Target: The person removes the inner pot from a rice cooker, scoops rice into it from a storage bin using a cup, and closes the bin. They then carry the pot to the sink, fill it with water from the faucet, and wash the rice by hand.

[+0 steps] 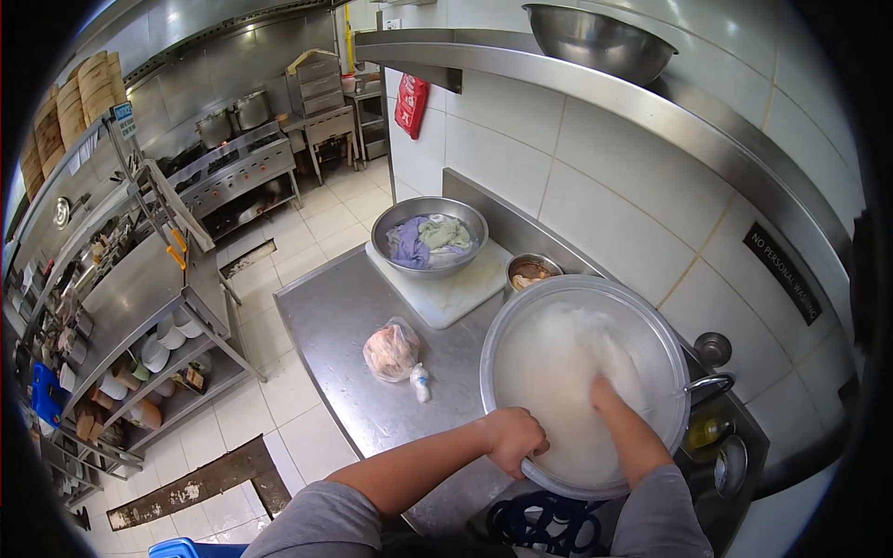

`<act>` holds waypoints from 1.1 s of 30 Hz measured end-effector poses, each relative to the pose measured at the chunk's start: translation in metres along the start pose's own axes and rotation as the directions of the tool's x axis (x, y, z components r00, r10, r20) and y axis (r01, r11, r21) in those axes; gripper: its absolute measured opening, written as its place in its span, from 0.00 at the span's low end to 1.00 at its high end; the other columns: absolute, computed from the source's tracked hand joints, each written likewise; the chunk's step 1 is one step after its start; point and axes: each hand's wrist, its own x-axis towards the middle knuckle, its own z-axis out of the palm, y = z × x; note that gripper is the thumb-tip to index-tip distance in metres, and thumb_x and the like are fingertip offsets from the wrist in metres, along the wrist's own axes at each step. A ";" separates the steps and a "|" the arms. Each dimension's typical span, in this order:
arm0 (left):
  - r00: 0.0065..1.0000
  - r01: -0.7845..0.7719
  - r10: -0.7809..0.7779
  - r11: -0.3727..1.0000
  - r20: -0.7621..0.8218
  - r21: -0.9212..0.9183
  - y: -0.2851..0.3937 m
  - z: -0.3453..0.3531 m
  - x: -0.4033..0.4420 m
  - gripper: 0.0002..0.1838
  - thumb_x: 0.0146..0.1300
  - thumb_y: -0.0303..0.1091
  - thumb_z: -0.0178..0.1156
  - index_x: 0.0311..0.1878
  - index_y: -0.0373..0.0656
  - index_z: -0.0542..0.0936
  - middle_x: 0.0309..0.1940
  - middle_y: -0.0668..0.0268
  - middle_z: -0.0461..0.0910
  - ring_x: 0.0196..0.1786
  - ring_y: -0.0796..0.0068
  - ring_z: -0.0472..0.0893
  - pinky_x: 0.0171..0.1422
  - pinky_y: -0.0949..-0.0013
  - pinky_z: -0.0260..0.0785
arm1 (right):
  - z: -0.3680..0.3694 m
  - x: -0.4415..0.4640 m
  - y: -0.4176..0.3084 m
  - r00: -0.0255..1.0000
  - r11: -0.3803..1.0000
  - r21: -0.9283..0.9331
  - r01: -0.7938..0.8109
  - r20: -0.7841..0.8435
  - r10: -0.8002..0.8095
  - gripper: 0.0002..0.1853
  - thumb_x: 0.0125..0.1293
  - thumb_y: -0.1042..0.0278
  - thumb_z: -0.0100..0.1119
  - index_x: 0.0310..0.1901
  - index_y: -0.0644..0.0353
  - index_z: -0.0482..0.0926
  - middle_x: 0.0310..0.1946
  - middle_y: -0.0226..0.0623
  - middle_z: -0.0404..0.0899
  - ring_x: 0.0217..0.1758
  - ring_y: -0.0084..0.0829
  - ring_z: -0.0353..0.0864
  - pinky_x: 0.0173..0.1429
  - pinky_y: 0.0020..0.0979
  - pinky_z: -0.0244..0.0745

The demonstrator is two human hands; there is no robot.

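Observation:
My left hand (517, 441) is closed round the near left rim of a large metal bowl (491, 372). Cloudy whitish liquid (544, 372) fills much of the bowl. My right hand (603, 391) reaches into this liquid, and its fingers are hidden below the surface. To the left, a tied plastic bag with something pinkish inside (391, 352) lies on the steel table (326, 312). Behind it, a metal bowl (386, 244) of purple and green cloths (430, 240) stands on a white cutting board (446, 302).
A small metal bowl (533, 272) with brownish contents sits behind the large bowl. A steel shelf (577, 70) overhangs the table and bears an empty bowl (600, 42). Right of the large bowl is a faucet (712, 383). A shelving unit (153, 321) and stove (233, 177) stand left.

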 end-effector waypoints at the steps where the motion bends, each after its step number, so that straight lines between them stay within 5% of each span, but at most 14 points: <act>1: 1.000 0.007 -0.007 1.000 0.003 0.007 0.000 0.000 0.000 0.23 0.42 0.51 0.72 0.38 0.47 0.84 0.38 0.63 0.84 0.48 0.57 0.84 0.55 0.54 0.74 | -0.008 -0.011 -0.025 0.999 0.999 0.043 0.028 -0.020 -0.027 0.33 0.62 0.72 0.62 0.69 0.74 0.67 0.57 0.59 0.80 0.68 0.47 0.76 0.74 0.41 0.68; 4: 0.999 0.029 -0.029 1.000 0.014 0.007 0.001 0.001 0.000 0.23 0.41 0.51 0.73 0.38 0.46 0.84 0.38 0.62 0.85 0.47 0.55 0.84 0.54 0.54 0.74 | -0.092 -0.069 -0.098 0.975 0.967 0.143 0.213 0.026 -0.219 0.31 0.57 0.71 0.70 0.62 0.76 0.73 0.57 0.62 0.78 0.59 0.49 0.82 0.65 0.41 0.76; 5: 1.000 0.024 -0.024 1.000 0.010 0.013 0.002 0.000 -0.001 0.23 0.41 0.51 0.73 0.38 0.46 0.84 0.38 0.62 0.85 0.47 0.55 0.84 0.54 0.54 0.74 | -0.082 -0.069 -0.110 0.923 0.926 0.018 0.378 -0.087 -0.375 0.31 0.55 0.70 0.72 0.59 0.75 0.76 0.54 0.61 0.80 0.58 0.48 0.82 0.64 0.41 0.77; 7: 0.998 0.049 -0.049 0.999 0.025 0.014 0.004 -0.002 -0.002 0.23 0.41 0.51 0.73 0.38 0.46 0.84 0.39 0.61 0.85 0.48 0.55 0.84 0.54 0.54 0.75 | -0.055 -0.046 -0.132 0.786 0.779 -0.130 0.614 0.010 -0.618 0.28 0.55 0.63 0.73 0.53 0.76 0.80 0.52 0.63 0.81 0.59 0.49 0.82 0.63 0.42 0.77; 8: 0.999 0.046 -0.046 0.999 0.022 0.019 0.004 0.000 -0.002 0.23 0.41 0.51 0.73 0.38 0.46 0.84 0.39 0.61 0.85 0.48 0.55 0.84 0.54 0.54 0.75 | -0.075 -0.064 -0.150 0.876 0.872 0.149 0.467 0.057 -0.479 0.26 0.56 0.60 0.70 0.52 0.71 0.82 0.53 0.61 0.81 0.59 0.50 0.82 0.63 0.43 0.77; 10: 0.999 0.044 -0.044 0.999 -0.014 0.009 0.002 0.004 -0.001 0.23 0.41 0.51 0.73 0.37 0.46 0.84 0.38 0.61 0.86 0.47 0.54 0.85 0.53 0.53 0.76 | -0.099 -0.092 -0.164 0.930 0.877 0.404 0.259 0.142 -0.340 0.24 0.58 0.56 0.68 0.50 0.67 0.84 0.53 0.58 0.82 0.60 0.50 0.81 0.64 0.43 0.77; 15: 0.999 0.012 -0.010 0.999 -0.047 0.041 0.007 0.000 -0.004 0.24 0.41 0.52 0.73 0.38 0.47 0.84 0.36 0.60 0.86 0.44 0.52 0.85 0.49 0.51 0.77 | -0.072 -0.136 -0.152 0.789 0.772 0.276 0.573 0.067 -0.610 0.21 0.61 0.51 0.63 0.56 0.41 0.83 0.61 0.45 0.81 0.62 0.51 0.81 0.67 0.45 0.74; 18: 0.999 0.038 -0.037 0.999 -0.032 0.034 0.010 -0.003 -0.005 0.24 0.41 0.53 0.73 0.38 0.47 0.83 0.36 0.59 0.86 0.43 0.52 0.85 0.48 0.51 0.77 | -0.137 -0.213 -0.119 0.783 0.791 0.101 0.603 0.116 -0.612 0.22 0.64 0.45 0.61 0.57 0.40 0.82 0.59 0.46 0.82 0.62 0.52 0.81 0.66 0.44 0.76; 21: 0.999 0.045 -0.045 0.998 -0.027 0.034 0.008 0.002 -0.003 0.24 0.42 0.53 0.72 0.38 0.47 0.83 0.36 0.60 0.85 0.43 0.52 0.85 0.48 0.51 0.77 | -0.004 -0.148 -0.040 0.691 0.681 0.131 0.721 -0.053 -0.721 0.22 0.64 0.45 0.62 0.57 0.41 0.83 0.53 0.42 0.85 0.57 0.49 0.83 0.61 0.43 0.79; 23: 0.999 0.052 -0.052 0.998 -0.010 0.045 0.006 0.004 0.000 0.23 0.43 0.53 0.72 0.38 0.47 0.83 0.36 0.60 0.85 0.44 0.52 0.85 0.48 0.51 0.76 | -0.076 -0.184 -0.028 0.880 0.923 0.237 0.305 0.301 -0.368 0.22 0.65 0.50 0.62 0.59 0.46 0.82 0.53 0.39 0.85 0.56 0.43 0.84 0.61 0.41 0.78; 25: 0.999 0.045 -0.045 0.998 -0.016 0.043 0.004 0.005 0.000 0.23 0.44 0.54 0.71 0.38 0.47 0.83 0.37 0.60 0.85 0.45 0.53 0.84 0.49 0.52 0.76 | -0.127 -0.206 -0.015 0.864 0.923 0.295 -0.248 0.498 0.073 0.23 0.66 0.56 0.62 0.61 0.51 0.81 0.53 0.35 0.86 0.55 0.38 0.85 0.61 0.39 0.78; 27: 1.000 0.022 -0.022 0.999 -0.011 0.026 0.002 0.007 0.002 0.23 0.44 0.53 0.71 0.37 0.47 0.83 0.37 0.60 0.84 0.46 0.53 0.84 0.49 0.52 0.76 | 0.010 -0.115 0.078 0.917 0.945 0.113 0.308 0.229 -0.326 0.23 0.67 0.54 0.60 0.61 0.51 0.82 0.49 0.40 0.87 0.52 0.41 0.86 0.60 0.40 0.78; 31: 1.000 -0.007 0.007 1.000 0.014 -0.013 0.000 0.002 0.003 0.21 0.45 0.50 0.71 0.37 0.46 0.81 0.37 0.61 0.83 0.47 0.54 0.83 0.49 0.51 0.76 | -0.039 -0.084 0.084 0.999 1.000 0.009 -0.004 0.051 0.003 0.16 0.63 0.63 0.59 0.49 0.56 0.89 0.50 0.46 0.86 0.54 0.45 0.86 0.61 0.41 0.79; 33: 1.000 -0.007 0.007 1.000 0.024 -0.027 -0.001 -0.002 0.003 0.21 0.45 0.50 0.71 0.37 0.45 0.81 0.37 0.61 0.83 0.47 0.53 0.83 0.49 0.51 0.76 | -0.057 -0.028 0.073 0.977 0.999 -0.008 -0.036 0.208 0.037 0.20 0.64 0.64 0.59 0.56 0.58 0.84 0.59 0.48 0.80 0.62 0.47 0.79 0.68 0.43 0.73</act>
